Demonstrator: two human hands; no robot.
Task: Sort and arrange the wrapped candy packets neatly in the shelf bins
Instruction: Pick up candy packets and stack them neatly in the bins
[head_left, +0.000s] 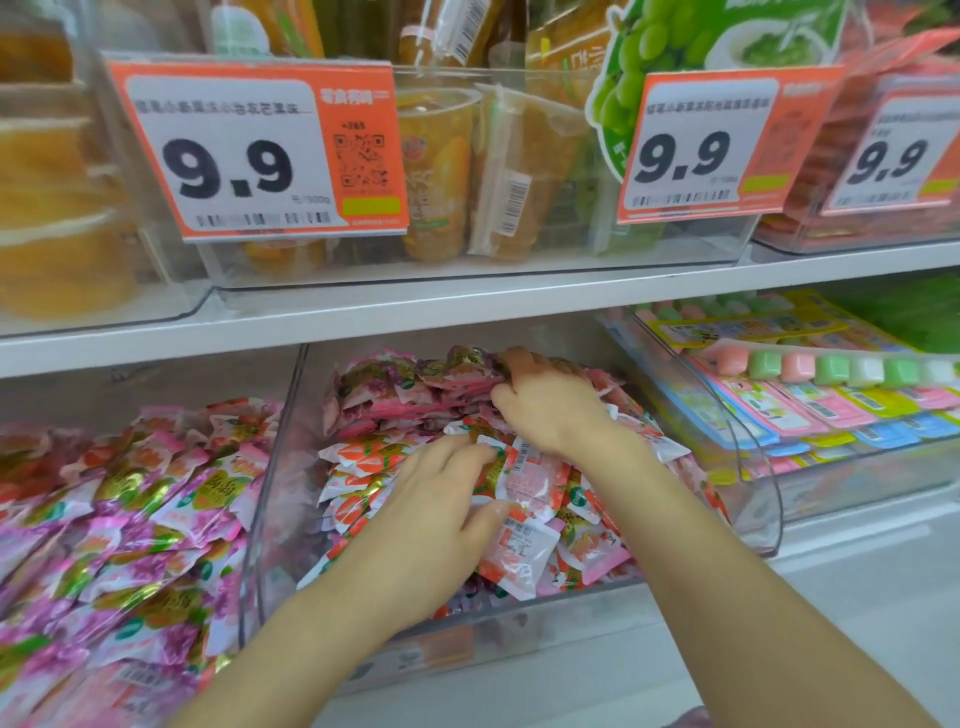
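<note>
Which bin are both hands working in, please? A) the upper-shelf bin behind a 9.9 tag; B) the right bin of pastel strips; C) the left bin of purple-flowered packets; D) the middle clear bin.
D: the left hand and the right hand both grip candy packets inside the middle clear bin.

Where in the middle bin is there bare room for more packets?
A strip looks bare inside the middle bin, between its left wall and the packets. The white shelf ledge in front of the right bin is bare too. Crowded: centre and right, where the left hand and right hand grip packets.
</note>
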